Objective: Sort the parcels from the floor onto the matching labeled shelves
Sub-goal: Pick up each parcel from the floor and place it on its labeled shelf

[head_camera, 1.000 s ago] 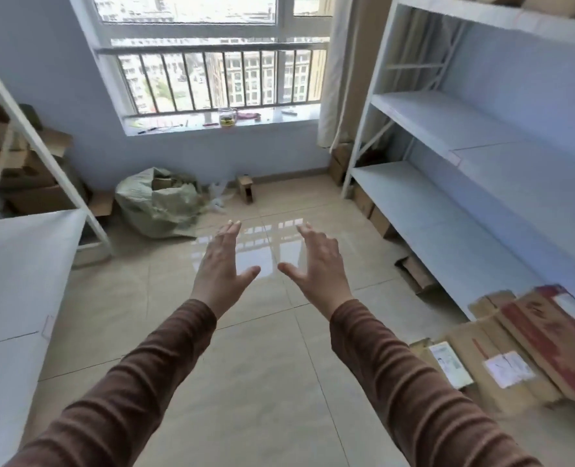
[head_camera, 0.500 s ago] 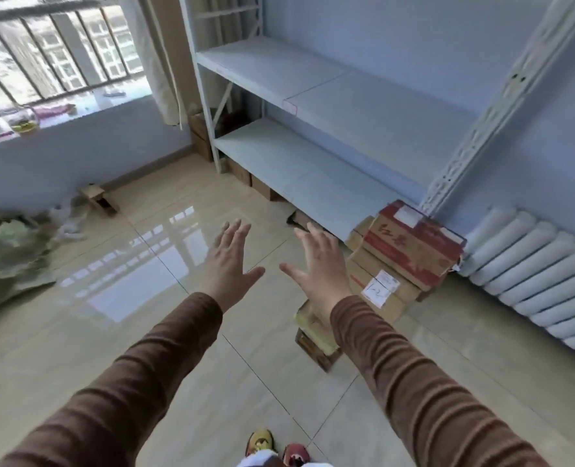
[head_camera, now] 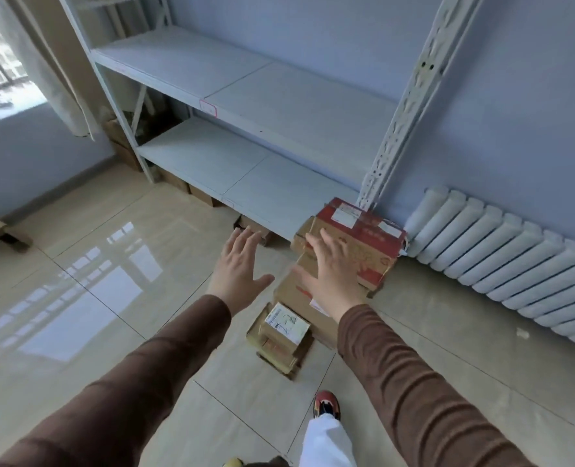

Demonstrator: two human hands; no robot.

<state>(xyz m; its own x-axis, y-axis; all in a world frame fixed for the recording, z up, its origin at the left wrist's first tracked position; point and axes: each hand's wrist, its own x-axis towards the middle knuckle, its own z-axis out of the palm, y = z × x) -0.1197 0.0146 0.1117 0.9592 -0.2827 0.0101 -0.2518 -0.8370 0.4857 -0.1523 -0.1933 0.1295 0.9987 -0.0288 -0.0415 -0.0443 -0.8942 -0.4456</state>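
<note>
- Window light fell from the upper left of the frame, beside a pale curtain (head_camera: 67,79), and glared on the tiled floor (head_camera: 87,288) at left.
- Left hand (head_camera: 237,267) hung mid-frame over bare floor, fingers straight and spread, holding nothing; its fingertips pointed toward the lower shelf edge.
- White shelving (head_camera: 272,106) ran from upper left toward centre right, with a small red-edged label (head_camera: 207,107) on the front lip of the upper shelf; its writing was too small to read. Brown boxes sat on the floor under the lower shelf (head_camera: 245,176).
- Small parcel (head_camera: 287,326) with a white label lay lowest in the frame, just below and between the two wrists, stacked on flatter cartons.
- Right hand (head_camera: 333,267) was likewise spread and empty, hovering in front of the pile; whether it touched cardboard I could not tell.
- Red-printed box (head_camera: 363,237) sat at the top of the pile, just right of and beyond the right hand, its long side running from upper left to lower right against the shelf post.
- Judged from this, the right hand was plainly the nearer one; the left would need to cross rightward to take the box's near-left end.
- White radiator (head_camera: 515,261) filled the right of the frame along the wall.
</note>
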